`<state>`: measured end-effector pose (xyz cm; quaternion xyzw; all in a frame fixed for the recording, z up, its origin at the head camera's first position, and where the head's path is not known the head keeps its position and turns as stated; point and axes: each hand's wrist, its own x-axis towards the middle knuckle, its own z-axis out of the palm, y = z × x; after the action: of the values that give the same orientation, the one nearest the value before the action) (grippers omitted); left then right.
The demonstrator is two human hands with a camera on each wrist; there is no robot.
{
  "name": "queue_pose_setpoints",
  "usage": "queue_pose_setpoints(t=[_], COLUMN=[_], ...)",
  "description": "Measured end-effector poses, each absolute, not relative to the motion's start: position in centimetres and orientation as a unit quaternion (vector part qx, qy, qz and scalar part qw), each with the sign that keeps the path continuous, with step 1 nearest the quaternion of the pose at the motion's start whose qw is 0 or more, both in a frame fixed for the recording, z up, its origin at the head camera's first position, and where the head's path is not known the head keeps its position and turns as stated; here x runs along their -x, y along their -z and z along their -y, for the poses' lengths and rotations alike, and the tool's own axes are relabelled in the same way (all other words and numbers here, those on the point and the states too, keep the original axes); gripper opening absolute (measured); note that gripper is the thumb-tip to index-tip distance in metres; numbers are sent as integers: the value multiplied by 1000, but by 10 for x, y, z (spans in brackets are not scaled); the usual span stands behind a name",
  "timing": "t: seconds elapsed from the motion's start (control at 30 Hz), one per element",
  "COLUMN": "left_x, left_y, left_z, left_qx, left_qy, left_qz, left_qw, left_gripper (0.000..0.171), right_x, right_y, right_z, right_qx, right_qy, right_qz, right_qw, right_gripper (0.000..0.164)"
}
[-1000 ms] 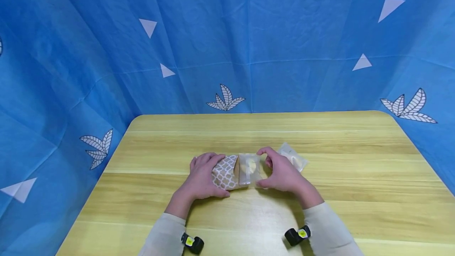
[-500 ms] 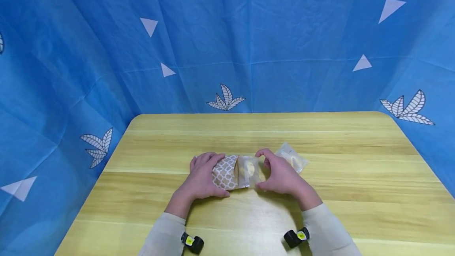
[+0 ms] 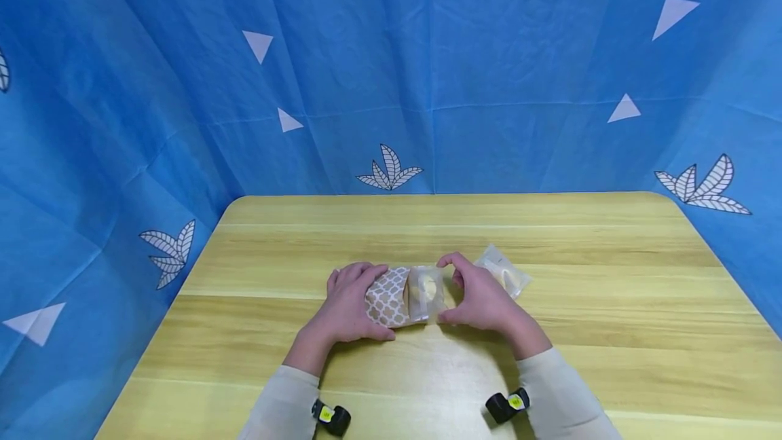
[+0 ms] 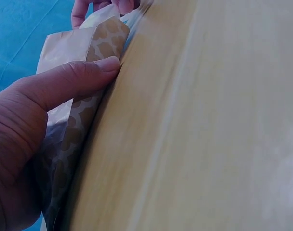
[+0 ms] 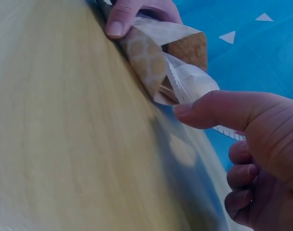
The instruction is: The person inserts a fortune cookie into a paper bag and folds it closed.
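A brown paper bag (image 3: 386, 296) with a white lattice print lies on its side on the table, its mouth facing right. My left hand (image 3: 351, 301) grips it across its width, thumb (image 4: 84, 79) along the near side and fingers over the far side. At the bag's mouth is a clear plastic packet (image 3: 426, 292) with a pale, round item inside. My right hand (image 3: 485, 297) holds this packet by its edges between thumb and index finger. In the right wrist view, the packet's (image 5: 192, 79) leading end lies within the bag's opening, while its other end sticks out.
A second clear packet (image 3: 506, 271) with a pale item lies on the wooden table (image 3: 275, 243), just behind my right hand. A blue curtain (image 3: 489, 73) with leaf and triangle prints hangs behind the table and along its left side.
My right hand has shifted slightly left with the packet, toward the bag. My left hand and the bag have stayed nearly where they were.
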<state>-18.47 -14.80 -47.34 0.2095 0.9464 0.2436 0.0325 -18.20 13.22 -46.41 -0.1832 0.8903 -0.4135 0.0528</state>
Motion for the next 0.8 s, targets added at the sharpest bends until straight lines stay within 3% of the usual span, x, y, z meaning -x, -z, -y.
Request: queue_pose_setpoints(t=[0.27, 0.57, 0.8], left_x=[185, 186, 185], left_y=[474, 476, 475], left_z=[148, 149, 149], left_qx=[-208, -212, -214], left_qy=[-245, -242, -247], left_qz=[-946, -946, -945], left_qw=[34, 26, 26], left_gripper=[116, 117, 118], right_x=[181, 179, 178], right_y=[468, 469, 474], right_z=[-126, -135, -146], right_qx=[184, 191, 199], right_qy=[409, 433, 449], right_qz=[-892, -877, -868], right_qw=[61, 78, 65], right_gripper=[85, 102, 84])
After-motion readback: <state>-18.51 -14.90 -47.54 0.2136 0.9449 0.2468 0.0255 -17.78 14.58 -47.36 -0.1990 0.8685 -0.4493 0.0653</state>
